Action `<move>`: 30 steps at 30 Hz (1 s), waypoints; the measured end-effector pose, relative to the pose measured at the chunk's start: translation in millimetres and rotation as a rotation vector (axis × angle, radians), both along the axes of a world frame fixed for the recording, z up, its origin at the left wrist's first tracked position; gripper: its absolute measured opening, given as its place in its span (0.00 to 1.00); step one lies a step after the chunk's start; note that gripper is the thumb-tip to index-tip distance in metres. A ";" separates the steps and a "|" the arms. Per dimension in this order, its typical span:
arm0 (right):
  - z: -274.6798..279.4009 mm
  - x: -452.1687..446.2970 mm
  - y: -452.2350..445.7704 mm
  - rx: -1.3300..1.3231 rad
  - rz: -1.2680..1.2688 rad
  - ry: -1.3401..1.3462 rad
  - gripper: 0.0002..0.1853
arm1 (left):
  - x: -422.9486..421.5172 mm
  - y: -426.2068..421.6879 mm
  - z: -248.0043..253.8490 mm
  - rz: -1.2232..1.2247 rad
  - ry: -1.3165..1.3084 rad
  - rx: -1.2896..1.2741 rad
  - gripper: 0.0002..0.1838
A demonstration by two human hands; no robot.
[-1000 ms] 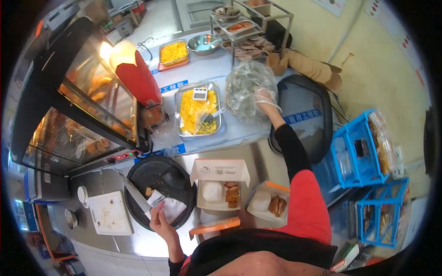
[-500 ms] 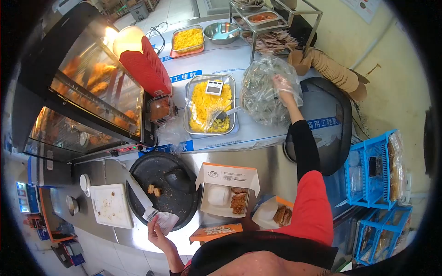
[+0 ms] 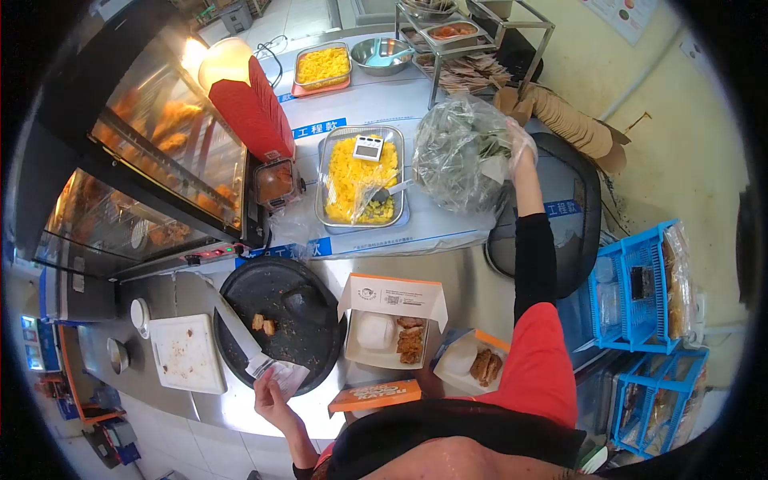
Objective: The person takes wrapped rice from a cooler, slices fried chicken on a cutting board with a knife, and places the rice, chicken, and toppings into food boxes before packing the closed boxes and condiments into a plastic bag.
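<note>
My left hand pinches a printed paper slip at the lower edge of the round black board. A wide knife blade lies across that board's left side, its lower end by the slip. Small food pieces rest on the board. My right hand, in a clear glove, is at the right side of a large clear plastic bag with greenish contents; its fingers are partly hidden against the plastic. Two open boxes with rice and fried meat, one larger and one smaller, stand near my body.
A lit glass food warmer stands at the left, with red cartons beside it. Yellow food fills a tray holding a timer. Blue baskets are at the right, a metal rack behind the bag, a white cutting board at lower left.
My right hand has moved from the top of the bag to its right side. The bag's shape has shifted. My left hand still has the slip, and the camera view has moved slightly.
</note>
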State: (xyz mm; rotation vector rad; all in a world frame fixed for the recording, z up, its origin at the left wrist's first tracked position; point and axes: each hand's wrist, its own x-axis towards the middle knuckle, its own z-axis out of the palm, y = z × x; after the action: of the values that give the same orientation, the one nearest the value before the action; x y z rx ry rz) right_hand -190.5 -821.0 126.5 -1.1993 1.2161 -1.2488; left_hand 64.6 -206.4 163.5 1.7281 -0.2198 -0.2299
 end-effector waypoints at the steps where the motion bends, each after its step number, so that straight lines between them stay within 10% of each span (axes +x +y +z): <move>1: 10.9 -2.6 6.9 0.098 -0.007 -0.128 0.21 | -0.3 -0.3 -2.2 -0.007 -0.020 0.009 0.09; 8: 85.9 -6.1 100.6 0.146 0.148 -0.394 0.20 | -1.0 -53.6 16.3 -0.599 -0.181 -0.029 0.06; 11: 98.9 5.2 150.7 0.270 0.323 -0.468 0.25 | -15.6 -117.9 56.5 -1.045 -0.285 0.088 0.20; 16: 113.9 37.4 261.6 0.339 0.472 -0.532 0.21 | -55.5 -195.2 68.7 -1.050 -0.543 0.161 0.32; 21: 82.4 41.1 330.9 0.492 0.447 -0.879 0.11 | -54.4 -174.6 45.5 -1.052 -0.869 -0.004 0.17; 30: 22.3 11.8 401.8 0.683 0.433 -1.120 0.10 | -15.3 -122.1 43.0 -1.235 -0.562 0.133 0.06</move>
State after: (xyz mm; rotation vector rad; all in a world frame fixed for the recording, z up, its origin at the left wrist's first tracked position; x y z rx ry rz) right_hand -178.6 -419.2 148.8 -0.1248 0.4064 -0.8204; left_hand 49.3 -328.6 206.5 1.5379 -1.7128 -0.6464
